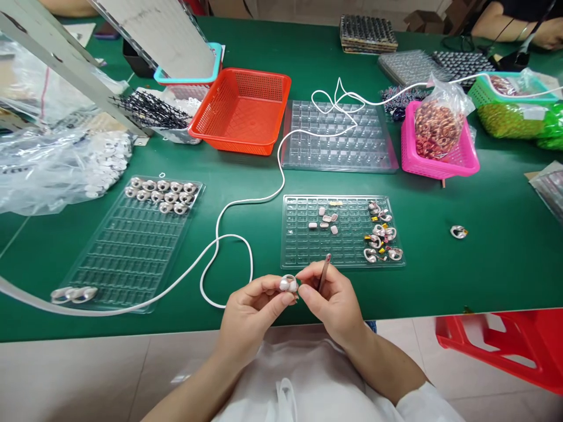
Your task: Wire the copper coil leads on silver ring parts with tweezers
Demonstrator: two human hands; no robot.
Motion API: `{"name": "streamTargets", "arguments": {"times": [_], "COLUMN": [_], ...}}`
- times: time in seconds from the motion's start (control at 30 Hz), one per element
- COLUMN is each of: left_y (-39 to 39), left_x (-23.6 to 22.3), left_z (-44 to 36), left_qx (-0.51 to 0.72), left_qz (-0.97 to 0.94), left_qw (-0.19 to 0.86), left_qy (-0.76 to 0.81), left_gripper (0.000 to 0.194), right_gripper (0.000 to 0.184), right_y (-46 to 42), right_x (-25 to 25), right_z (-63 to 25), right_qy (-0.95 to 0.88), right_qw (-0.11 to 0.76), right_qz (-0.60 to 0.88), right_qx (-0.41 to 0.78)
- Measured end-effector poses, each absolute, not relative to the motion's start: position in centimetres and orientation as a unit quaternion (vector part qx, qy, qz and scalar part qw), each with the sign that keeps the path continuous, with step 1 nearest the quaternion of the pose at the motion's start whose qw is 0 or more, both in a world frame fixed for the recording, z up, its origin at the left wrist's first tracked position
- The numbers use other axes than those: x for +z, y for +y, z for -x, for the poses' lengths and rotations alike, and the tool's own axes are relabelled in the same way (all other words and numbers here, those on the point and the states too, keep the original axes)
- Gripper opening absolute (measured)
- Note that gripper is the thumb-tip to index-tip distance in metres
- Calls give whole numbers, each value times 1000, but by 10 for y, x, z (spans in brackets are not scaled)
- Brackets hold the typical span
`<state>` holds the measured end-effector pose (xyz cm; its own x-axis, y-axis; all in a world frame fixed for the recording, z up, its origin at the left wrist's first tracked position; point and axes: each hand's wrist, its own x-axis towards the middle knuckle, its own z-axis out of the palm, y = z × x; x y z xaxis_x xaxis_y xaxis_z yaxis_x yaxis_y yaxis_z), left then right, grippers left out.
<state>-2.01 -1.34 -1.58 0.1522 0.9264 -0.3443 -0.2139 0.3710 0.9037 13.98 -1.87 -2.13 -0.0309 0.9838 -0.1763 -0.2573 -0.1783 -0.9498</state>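
In front of my body, my left hand [255,308] pinches a small shiny silver ring-shaped part [288,283] between thumb and fingers. My right hand [334,302] is closed around a slim brown tool that looks like tweezers [324,274], one end pointing up past the fingers. Its thumb and index fingertips meet the ring part's right side. Just beyond both hands lies a clear compartment tray [303,252]. Small pale pink pieces [325,225] rest mid-tray; several silver ring parts [375,240] with yellow and dark bits sit at its right end.
A left tray [127,246] carries rows of silver parts. A white cable [220,220] snakes across the green table [246,176]. Behind stand a red basket [241,140], stacked clear trays [343,155] and a pink basket [440,167]. One ring part [458,232] lies right. Another person's hand [549,35] shows.
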Motion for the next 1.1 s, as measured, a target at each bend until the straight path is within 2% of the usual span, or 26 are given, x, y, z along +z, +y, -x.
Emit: {"name": "streamTargets", "arguments": {"times": [0.17,0.37,0.77,1.0,1.1], "left_y": [-12,-13,-11,-3,-2], "left_x": [-11,-5,-5,2,2], "left_z": [19,20,21,18,17], "left_qx": [435,436,441,448,454], "left_qz": [-416,-487,-588,-652,-649], "left_qw": [628,570,487,428,427], "left_qy": [492,498,471,438,437], "left_gripper": [5,11,15,23,20], "right_gripper": [7,5,15,17,14], "right_y": [-22,-22,-22,-25,-26], "right_x": [-23,-24,-27,-40,-42], "right_z": [-141,-141,-146,-149,-149], "right_qy": [-416,-422,-418,-376,-368], "right_qw": [514,516,505,519,519], "right_qz": [449,446,450,418,413], "right_qx": [601,597,607,644,651]}}
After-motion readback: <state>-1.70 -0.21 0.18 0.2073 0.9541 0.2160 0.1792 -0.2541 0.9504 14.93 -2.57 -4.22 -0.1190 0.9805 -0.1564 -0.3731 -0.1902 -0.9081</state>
